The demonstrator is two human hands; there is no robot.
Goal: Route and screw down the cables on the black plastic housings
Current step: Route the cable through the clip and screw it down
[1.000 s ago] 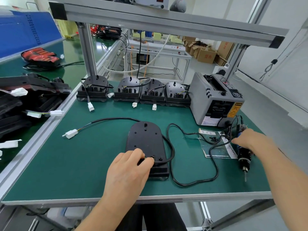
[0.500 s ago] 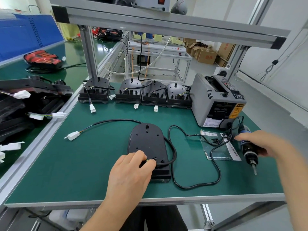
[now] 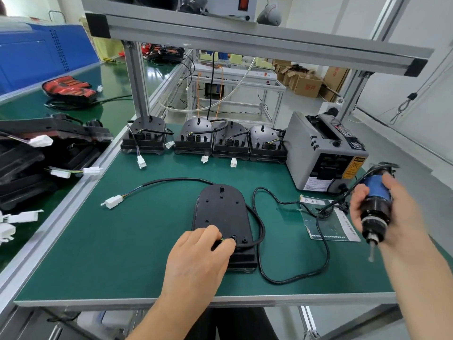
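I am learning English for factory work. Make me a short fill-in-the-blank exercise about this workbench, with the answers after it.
1. The electric screwdriver is held in the ____ hand.
2. The left hand pinches the cable at the near black housing; the cable ends in a ____ connector.
3. At the back of the green table, ____ more housings stand in a row.
4. The grey tape dispenser stands at the row's ____ end.

Answers: right; white; four; right
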